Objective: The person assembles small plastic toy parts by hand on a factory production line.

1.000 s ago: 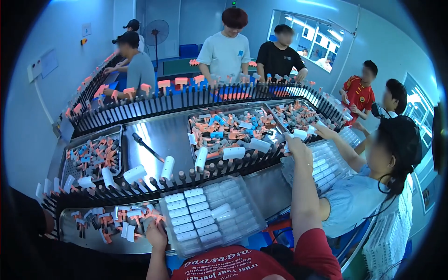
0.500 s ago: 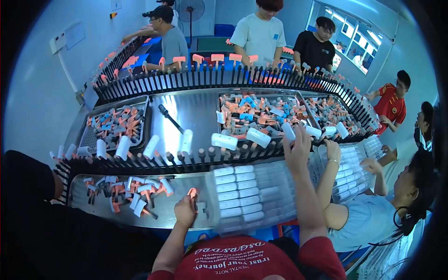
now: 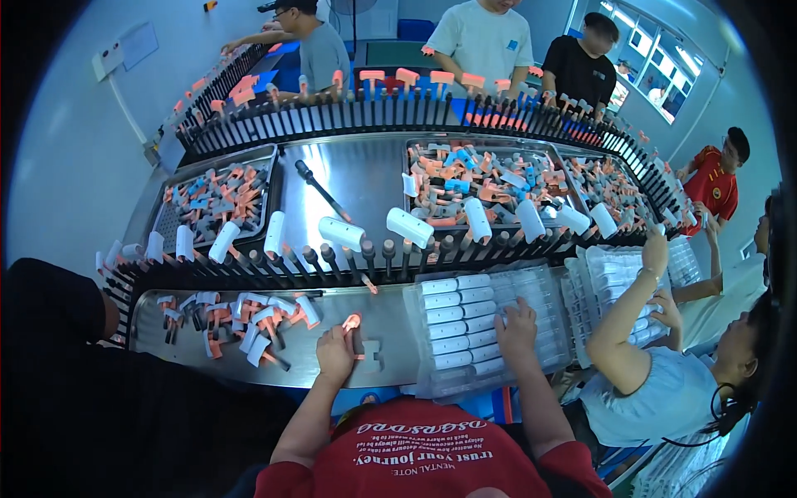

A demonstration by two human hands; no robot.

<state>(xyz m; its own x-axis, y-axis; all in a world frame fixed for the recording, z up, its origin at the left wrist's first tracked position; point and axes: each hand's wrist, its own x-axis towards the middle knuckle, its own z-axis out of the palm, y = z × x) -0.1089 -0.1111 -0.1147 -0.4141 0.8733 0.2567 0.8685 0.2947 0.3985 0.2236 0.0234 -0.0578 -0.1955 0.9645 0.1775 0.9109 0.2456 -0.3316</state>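
My left hand (image 3: 334, 355) is closed around a small orange-headed part (image 3: 353, 320) above the metal worktop. A grey bracket-shaped piece (image 3: 371, 357) lies just right of that hand; whether the two join I cannot tell. My right hand (image 3: 518, 334) rests over a clear plastic tray (image 3: 544, 319), fingers apart, at the edge of its columns of white oblong casings (image 3: 452, 315). What lies under those fingertips is hidden. Left of my left hand is a loose heap of white-headed parts with orange necks and dark handles (image 3: 249, 319).
Beyond the worktop, a row of black upright posts (image 3: 311, 259) carries white-headed parts (image 3: 409, 227). Metal trays of orange, grey and blue parts (image 3: 481, 184) stand behind it. A co-worker in light blue (image 3: 643, 390) sits close on my right; a dark-sleeved person (image 3: 50, 324) is on my left.
My right hand has come back from the post row to the clear tray. My left hand keeps its hold on the orange-headed part. The view has shifted, and the co-worker's raised hand moved farther away.
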